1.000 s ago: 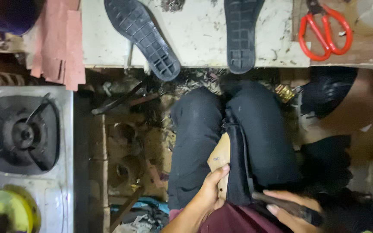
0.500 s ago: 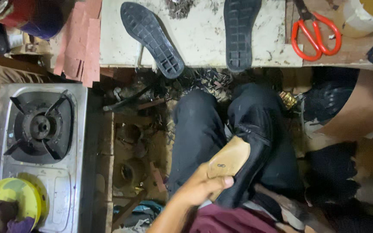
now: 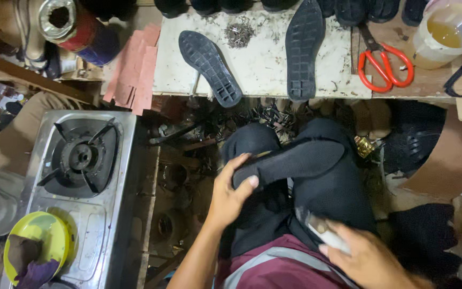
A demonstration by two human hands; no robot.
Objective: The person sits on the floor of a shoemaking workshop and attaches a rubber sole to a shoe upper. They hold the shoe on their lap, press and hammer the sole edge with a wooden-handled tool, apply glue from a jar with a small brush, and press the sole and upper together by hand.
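My left hand [image 3: 228, 195] grips the heel end of a black shoe [image 3: 295, 158] that lies sideways across my knees, its dark upper facing up. At the bottom right, my right hand [image 3: 370, 262] holds a small pale flat tool [image 3: 319, 230] just below the shoe, over my lap. Two black rubber soles lie tread-up on the white bench [image 3: 263, 75] ahead: one slanted sole [image 3: 209, 67] at the left, one upright sole [image 3: 303, 48] at the right.
Red-handled scissors [image 3: 386, 61] and a jug of amber liquid [image 3: 447, 32] sit at the bench's right. A heap of small nails [image 3: 239, 33] lies between the soles. A gas stove [image 3: 81, 160], a yellow bowl [image 3: 36, 243] and pink sheets [image 3: 135, 69] are at the left.
The shoe has turned: its tan underside showed before, now the black upper faces up across my knees. My left hand shifted its grip and my right hand has come up beside it.
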